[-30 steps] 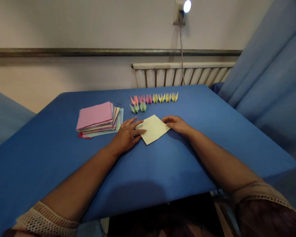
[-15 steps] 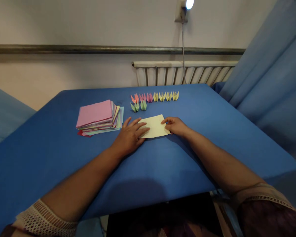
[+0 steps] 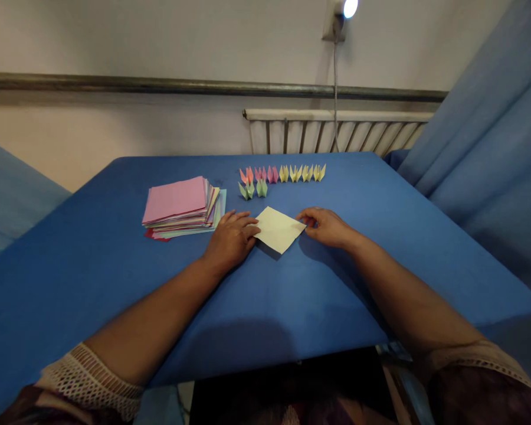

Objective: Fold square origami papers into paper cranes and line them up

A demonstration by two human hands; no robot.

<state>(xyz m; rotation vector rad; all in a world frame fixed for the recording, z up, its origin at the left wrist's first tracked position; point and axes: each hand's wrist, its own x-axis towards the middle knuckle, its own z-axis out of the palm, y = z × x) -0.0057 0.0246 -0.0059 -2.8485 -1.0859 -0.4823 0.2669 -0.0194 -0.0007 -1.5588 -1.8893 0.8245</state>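
A pale yellow sheet of paper (image 3: pixel 279 229) is turned so that its corners point left, right, towards me and away. A shadow shows under its near left edge. My left hand (image 3: pixel 234 237) grips the left corner with its fingertips; the thumb is hidden. At the right corner, my right hand (image 3: pixel 327 226) pinches the paper between thumb and forefinger. Folded paper cranes stand just beyond the sheet: an orange crane (image 3: pixel 246 175), pink cranes (image 3: pixel 272 175), several yellow cranes (image 3: pixel 295 173) and two green cranes (image 3: pixel 261 188).
Left of my hands lies a thick stack of coloured paper (image 3: pixel 175 200), pink on top. A blue cover spreads over the table (image 3: pixel 115 277). Behind it are a wall rail (image 3: pixel 168 84), a radiator (image 3: pixel 310 115) and a hanging cable (image 3: pixel 336 88). Blue curtains (image 3: pixel 478 130) hang on the right.
The yellow paper has been turned from lying edge-on to standing cornerwise as a diamond. Both hands have shifted their hold to its left and right corners. The camera view has moved slightly.
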